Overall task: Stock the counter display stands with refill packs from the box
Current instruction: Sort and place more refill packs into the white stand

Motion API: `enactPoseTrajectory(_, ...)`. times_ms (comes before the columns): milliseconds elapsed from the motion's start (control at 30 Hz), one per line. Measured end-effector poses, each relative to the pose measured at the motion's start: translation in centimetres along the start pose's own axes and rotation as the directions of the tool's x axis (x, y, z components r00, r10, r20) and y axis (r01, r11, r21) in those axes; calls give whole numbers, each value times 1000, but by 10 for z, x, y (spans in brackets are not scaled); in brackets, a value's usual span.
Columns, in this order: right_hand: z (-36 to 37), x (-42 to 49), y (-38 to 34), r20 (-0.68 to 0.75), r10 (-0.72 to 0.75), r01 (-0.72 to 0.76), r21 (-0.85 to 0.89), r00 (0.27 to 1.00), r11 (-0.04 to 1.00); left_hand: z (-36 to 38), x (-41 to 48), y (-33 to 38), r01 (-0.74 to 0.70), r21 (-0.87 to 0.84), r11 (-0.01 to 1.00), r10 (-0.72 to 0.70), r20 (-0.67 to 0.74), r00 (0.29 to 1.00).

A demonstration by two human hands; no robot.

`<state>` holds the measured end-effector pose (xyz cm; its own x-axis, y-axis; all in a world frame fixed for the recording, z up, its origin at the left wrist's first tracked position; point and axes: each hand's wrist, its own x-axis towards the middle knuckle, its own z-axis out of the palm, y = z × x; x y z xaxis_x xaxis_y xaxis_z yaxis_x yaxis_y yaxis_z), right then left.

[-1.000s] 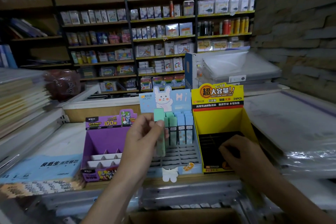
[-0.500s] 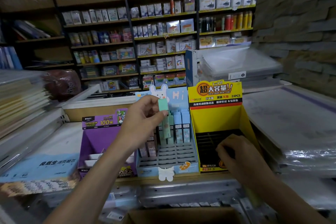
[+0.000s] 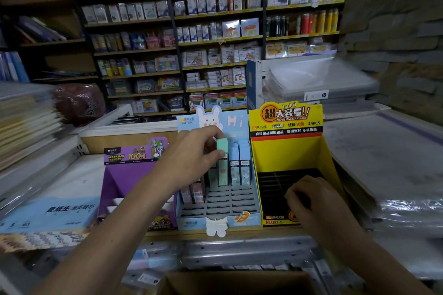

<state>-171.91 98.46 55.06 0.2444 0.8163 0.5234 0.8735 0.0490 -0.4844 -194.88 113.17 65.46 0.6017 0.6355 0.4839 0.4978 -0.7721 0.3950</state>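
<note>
Left hand (image 3: 191, 158): mint-green cardboard refill pack (image 3: 222, 151) is pinched upright in pale-blue rabbit display stand (image 3: 191, 223).
Right hand (image 3: 316, 206): curled at yellow cardboard display stand (image 3: 287, 151); grasp cannot be told.

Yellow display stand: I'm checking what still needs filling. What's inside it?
A black slot grid, its visible slots empty. The right hand covers the front slots; anything beneath it is hidden.

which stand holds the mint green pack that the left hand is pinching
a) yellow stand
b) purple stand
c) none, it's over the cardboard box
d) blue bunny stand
d: the left hand pinches the mint green pack, which stands upright in the back row of the blue bunny stand, right beside the blue packs.
</note>
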Motion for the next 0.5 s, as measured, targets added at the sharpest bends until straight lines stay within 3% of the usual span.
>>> enactPoseTrajectory(133, -1, -1, 0, 7, -8, 8, -6, 1000, 1000, 3, -2, -3, 23, 90, 996, -23, -5, 1000)
enactPoseTrajectory(300, -2, -2, -1, 13, -11, 11, -3, 1000, 1000, 3, -3, -8, 38, 77, 996, -37, -11, 999)
enactPoseTrajectory(500, -2, -2, -2, 16, -14, 14, -13, 1000, 1000, 7, -5, -7, -25, 118, 993, 30, -42, 999)
